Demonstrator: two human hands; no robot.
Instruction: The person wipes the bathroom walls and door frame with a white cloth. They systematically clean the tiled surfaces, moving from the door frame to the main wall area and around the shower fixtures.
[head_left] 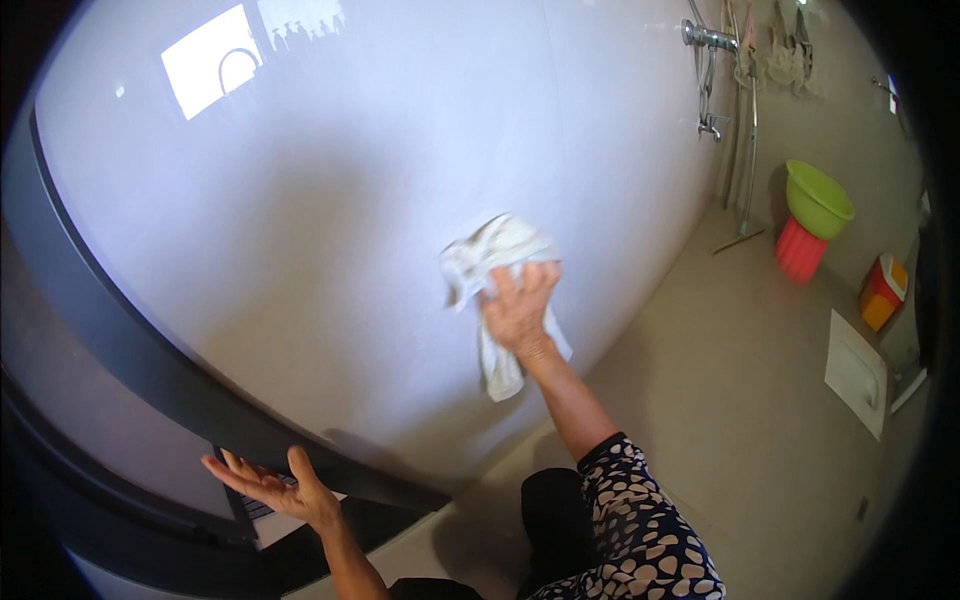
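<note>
A white cloth (503, 243) is bunched under my right hand (522, 308), which presses it against the glossy pale wall (400, 200). Part of the cloth hangs below the hand, beside my wrist. My right fingers are bent over the fabric. Lower left, my left hand (283, 490) is held up with fingers spread and nothing in them. It is close to the dark frame (200, 410) at the wall's edge; whether it touches the frame I cannot tell.
Chrome shower fittings (712, 38) are on the far wall, near a long pole (752, 150). A green basin (818, 200) rests on a red stool (801, 250). Further right stand an orange-and-red bin (884, 292) and a white squat toilet (857, 375) in the floor.
</note>
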